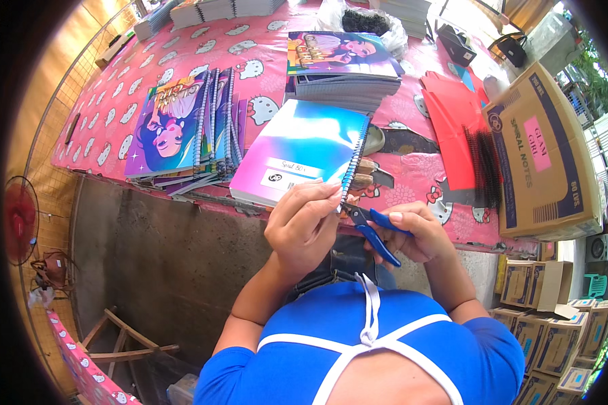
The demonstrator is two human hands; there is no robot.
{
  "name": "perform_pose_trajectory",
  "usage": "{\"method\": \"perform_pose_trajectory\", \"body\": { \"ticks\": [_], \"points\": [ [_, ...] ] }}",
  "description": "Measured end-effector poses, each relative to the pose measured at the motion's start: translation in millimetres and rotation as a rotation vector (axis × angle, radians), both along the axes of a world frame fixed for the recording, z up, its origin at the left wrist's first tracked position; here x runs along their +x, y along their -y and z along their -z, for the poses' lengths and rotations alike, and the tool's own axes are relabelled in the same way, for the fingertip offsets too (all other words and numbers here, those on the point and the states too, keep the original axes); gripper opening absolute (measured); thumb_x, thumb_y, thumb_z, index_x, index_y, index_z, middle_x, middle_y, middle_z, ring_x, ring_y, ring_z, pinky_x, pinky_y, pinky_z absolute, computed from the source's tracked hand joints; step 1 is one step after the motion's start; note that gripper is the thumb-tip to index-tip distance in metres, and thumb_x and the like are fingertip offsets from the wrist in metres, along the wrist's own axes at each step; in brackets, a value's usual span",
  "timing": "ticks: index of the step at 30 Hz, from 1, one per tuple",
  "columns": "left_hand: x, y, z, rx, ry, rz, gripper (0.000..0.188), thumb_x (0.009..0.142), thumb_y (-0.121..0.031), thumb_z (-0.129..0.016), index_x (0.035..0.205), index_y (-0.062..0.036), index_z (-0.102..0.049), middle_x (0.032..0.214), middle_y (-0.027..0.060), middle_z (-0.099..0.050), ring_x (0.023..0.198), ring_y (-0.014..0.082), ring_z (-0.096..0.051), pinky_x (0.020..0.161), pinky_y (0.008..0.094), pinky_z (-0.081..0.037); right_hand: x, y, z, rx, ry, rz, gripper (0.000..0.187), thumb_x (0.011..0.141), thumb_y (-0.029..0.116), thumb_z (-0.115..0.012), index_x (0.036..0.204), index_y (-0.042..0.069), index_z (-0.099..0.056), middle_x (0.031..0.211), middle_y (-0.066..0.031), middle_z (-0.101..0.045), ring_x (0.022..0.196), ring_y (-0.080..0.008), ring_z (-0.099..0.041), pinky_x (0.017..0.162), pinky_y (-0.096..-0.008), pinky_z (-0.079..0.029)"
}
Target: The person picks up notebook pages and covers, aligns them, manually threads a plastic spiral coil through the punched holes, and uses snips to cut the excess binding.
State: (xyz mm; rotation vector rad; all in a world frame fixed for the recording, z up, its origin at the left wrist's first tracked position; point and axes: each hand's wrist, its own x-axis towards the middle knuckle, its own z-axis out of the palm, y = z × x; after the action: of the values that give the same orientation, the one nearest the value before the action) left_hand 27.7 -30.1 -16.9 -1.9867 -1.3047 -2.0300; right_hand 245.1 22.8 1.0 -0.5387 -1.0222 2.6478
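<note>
Notebook [300,138] is mid-frame, a pink-and-blue one set aslant by the near edge of the surface [182,57], and its spiral [359,152] is the bit I'm watching from over here. That wire runs down the right side, leaning from upper right to lower left, and its bottom end comes out right by the fingers. Left hand [306,221] is nearer: fingers bunched on the bottom right corner, pretty much at the wire's end. Right hand [420,233] sits lower right of that, fingers wrapped around blue-handled pliers [371,236], handles spread a bit, nose pointing up and left at the same spot. So from the right fingers I'd call the wire end up-left. Can't tell on my feed whether the tips actually touch it.
</note>
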Motion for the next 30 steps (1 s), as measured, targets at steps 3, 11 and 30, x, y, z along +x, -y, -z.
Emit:
{"method": "perform_pose_trajectory", "body": {
  "ticks": [3,11,30],
  "points": [
    [-9.1,-3.9,-9.2,0.032,-0.023,-0.14,0.02,0.07,0.01,-0.071,0.081,-0.0006,-0.059,0.09,0.0111,-0.068,0.081,0.0234,-0.066,0.072,0.0324,-0.053,-7.9,13.6,-0.9,0.352,0.148,0.223,0.036,0.093,0.02,-0.055,0.122,-0.002,-0.057,0.109,-0.0088,-0.063,0.093,-0.0147,-0.06,0.078,-0.0282,-0.048],
    [-189.5,-21.2,-12.2,0.251,0.705,-0.759,0.03,0.08,-0.012,-0.075,0.08,-0.0016,-0.048,0.086,0.0126,-0.065,0.08,0.0153,-0.061,0.068,0.0272,-0.05,125.2,-87.2,85.9,1.554,1.487,0.791,0.04,0.086,0.028,-0.064,0.112,-0.002,-0.061,0.108,-0.0213,-0.06,0.106,-0.0355,-0.057,0.095,-0.0425,-0.042],
    [-114.3,-4.8,-43.1,0.165,0.469,-0.466,0.032,0.085,0.0,-0.065,0.113,-0.0028,-0.052,0.133,0.0129,-0.046,0.126,0.0216,-0.041,0.108,0.0404,-0.028,0.6,-295.2,-13.9,1.048,1.063,0.66,0.033,0.08,0.028,-0.074,0.091,-0.001,-0.064,0.075,-0.0075,-0.065,0.067,-0.0124,-0.062,0.059,-0.032,-0.05]
  ]
}}
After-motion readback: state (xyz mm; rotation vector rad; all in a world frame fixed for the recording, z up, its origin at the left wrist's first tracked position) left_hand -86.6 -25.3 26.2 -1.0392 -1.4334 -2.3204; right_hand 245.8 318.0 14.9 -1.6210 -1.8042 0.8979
